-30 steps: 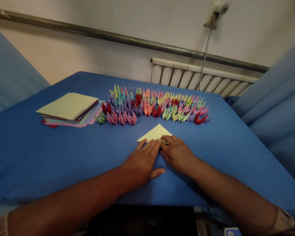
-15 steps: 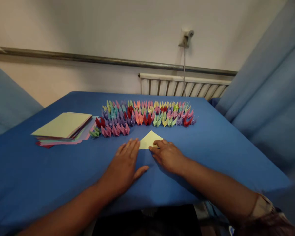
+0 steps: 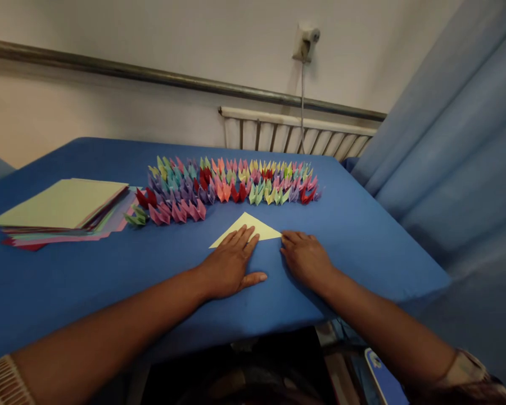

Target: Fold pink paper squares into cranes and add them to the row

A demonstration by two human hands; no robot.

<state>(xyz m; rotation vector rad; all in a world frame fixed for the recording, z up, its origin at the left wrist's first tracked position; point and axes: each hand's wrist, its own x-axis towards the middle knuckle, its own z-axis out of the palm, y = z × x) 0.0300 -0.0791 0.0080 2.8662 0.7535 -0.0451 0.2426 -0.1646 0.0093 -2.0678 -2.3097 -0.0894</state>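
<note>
A pale yellow paper (image 3: 263, 229), folded into a triangle, lies on the blue-covered table with its peak pointing away from me. Flat across its lower middle rests my left hand (image 3: 230, 261), fingers stretched out and thumb apart on the cloth. My right hand (image 3: 307, 257) is at the paper's right corner, its fingers bent and together, touching the tip. The underside of these fingers is hidden. Just beyond the triangle stand rows of small folded paper cranes (image 3: 240, 194) in many colours.
To the left lies a stack of coloured paper sheets (image 3: 63, 205), pale yellow on top. The blue table (image 3: 383, 247) has its near edge below my forearms. A radiator (image 3: 278, 129), metal rail (image 3: 152, 73) and plugged socket (image 3: 306, 44) are at the wall; a blue curtain (image 3: 438, 140) hangs right.
My left hand has moved from the triangle's left side onto its lower middle. My right hand has slid out to the right corner. The view has shifted, moving the background left and upward.
</note>
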